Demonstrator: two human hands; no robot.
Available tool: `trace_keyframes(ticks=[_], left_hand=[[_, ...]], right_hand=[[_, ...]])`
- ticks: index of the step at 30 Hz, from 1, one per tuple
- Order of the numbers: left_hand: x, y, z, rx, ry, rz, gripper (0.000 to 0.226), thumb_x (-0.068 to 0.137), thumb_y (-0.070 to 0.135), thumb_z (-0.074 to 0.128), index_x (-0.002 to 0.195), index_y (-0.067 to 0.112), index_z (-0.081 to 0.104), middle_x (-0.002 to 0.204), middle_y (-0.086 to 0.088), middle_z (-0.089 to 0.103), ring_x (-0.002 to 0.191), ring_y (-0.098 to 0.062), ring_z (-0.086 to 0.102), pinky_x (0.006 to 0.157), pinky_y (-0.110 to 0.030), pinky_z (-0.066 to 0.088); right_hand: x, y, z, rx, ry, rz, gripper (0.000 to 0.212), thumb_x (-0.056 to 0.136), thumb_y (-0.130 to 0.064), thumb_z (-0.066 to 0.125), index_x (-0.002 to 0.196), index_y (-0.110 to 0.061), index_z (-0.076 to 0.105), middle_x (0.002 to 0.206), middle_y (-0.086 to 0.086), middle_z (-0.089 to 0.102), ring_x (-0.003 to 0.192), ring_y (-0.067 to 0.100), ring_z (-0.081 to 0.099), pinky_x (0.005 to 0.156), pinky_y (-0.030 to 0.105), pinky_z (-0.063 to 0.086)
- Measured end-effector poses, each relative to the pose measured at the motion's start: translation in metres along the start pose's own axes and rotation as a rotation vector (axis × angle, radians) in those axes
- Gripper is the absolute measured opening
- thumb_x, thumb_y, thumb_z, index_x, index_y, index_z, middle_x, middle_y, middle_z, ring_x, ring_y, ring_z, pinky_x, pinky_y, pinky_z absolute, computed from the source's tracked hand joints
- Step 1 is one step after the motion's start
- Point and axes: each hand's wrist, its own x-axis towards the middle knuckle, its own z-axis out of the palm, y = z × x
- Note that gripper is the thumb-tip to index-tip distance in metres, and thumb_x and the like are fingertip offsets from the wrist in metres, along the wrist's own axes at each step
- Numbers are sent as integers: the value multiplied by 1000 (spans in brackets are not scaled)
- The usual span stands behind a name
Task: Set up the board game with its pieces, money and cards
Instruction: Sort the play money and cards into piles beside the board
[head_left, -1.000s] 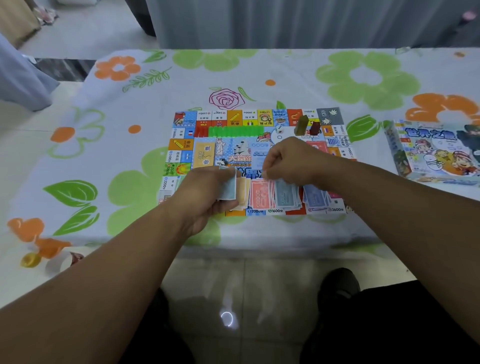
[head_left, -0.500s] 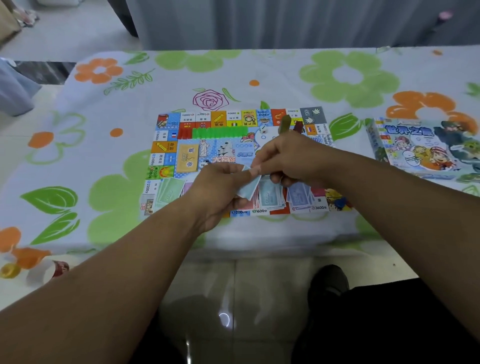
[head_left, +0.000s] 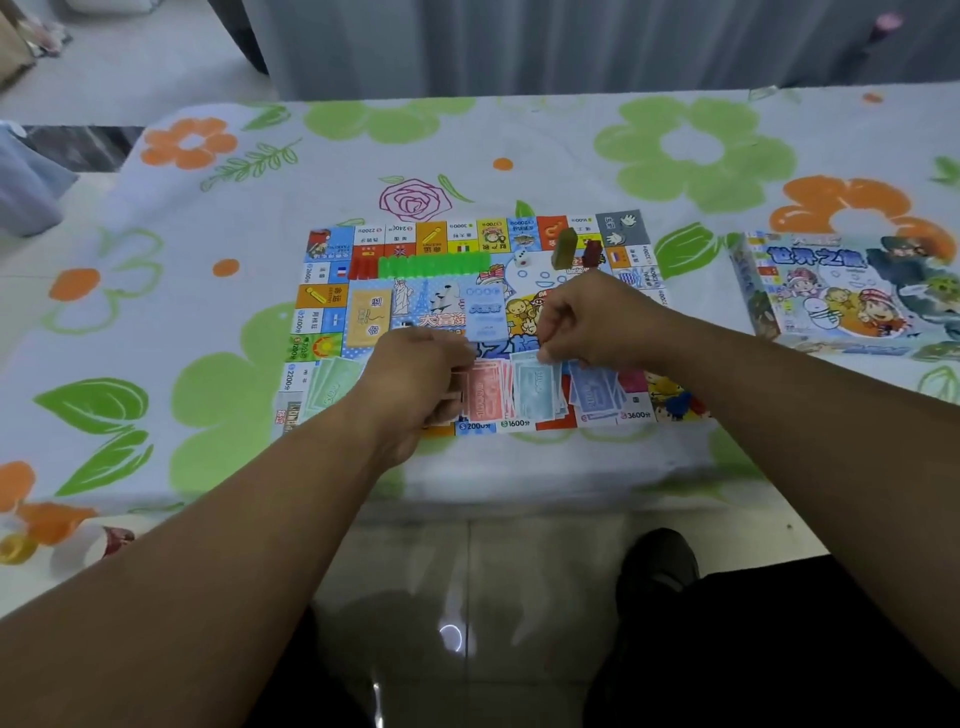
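Note:
The colourful game board (head_left: 524, 228) lies flat on the flowered tablecloth. Piles of paper money run along its near edge: green (head_left: 332, 384), red (head_left: 485, 397), light blue (head_left: 537, 389) and blue (head_left: 595, 392). My right hand (head_left: 592, 322) pinches a light-blue note at the top of the light-blue pile. My left hand (head_left: 415, 384) is curled just left of the red pile, gripping a small stack of notes that it mostly hides. Orange (head_left: 368, 317) and blue (head_left: 485, 312) card decks lie mid-board. Green houses (head_left: 434, 265), red houses (head_left: 362, 267), a die (head_left: 521, 258) and two tokens (head_left: 563, 248) stand behind.
The game box (head_left: 841, 296) lies on the table to the right of the board. The table's near edge (head_left: 519, 483) runs just below the board, with tiled floor beneath. Small objects (head_left: 15, 548) sit at the table's lower left corner.
My right hand took a light-blue note from the stack in my left hand and brought it down onto the light-blue pile. My left hand sank toward the board.

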Motion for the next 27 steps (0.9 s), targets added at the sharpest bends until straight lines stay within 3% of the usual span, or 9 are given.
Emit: trace_keyframes(ticks=[6,9,14,24,27], left_hand=[[0,-1,-2,-8,-3,2,7,95,5,58,94,3,65,58,-5,52,42,-15,42,40,-22,38],[-2,2,-4,-31,-19,12,5,94,3,57,93,3,62,68,-10,46,45,-15,37,41,-23,34],[-8,4,-17,-39,50,18,8,90,5,62,96,5,68,76,-9,57,53,-14,49,43,-23,40],[-22,1,-84,-103,180,28,9,87,6,64,91,11,71,73,-3,61,54,-11,51,43,-22,42],[-21,-1,-109,-69,256,17,8,85,5,65,89,9,70,77,-5,62,62,-16,55,46,-24,45]], right_hand=[[2,-6,3,-55,1,-62,12,81,-10,82,89,-9,73,74,-7,64,68,6,61,62,24,46],[3,-14,5,-90,3,-99,10,84,-12,80,91,-11,72,78,-7,64,71,6,60,60,22,41],[6,-45,14,-127,9,-181,9,88,-16,76,89,-9,71,84,-2,67,79,14,64,70,29,50],[21,-106,55,-112,-47,-248,16,91,-20,74,88,-5,70,85,4,71,80,16,67,69,29,51],[26,-125,66,-81,-45,-250,13,91,-14,72,89,-2,70,88,6,71,76,11,65,74,31,54]])
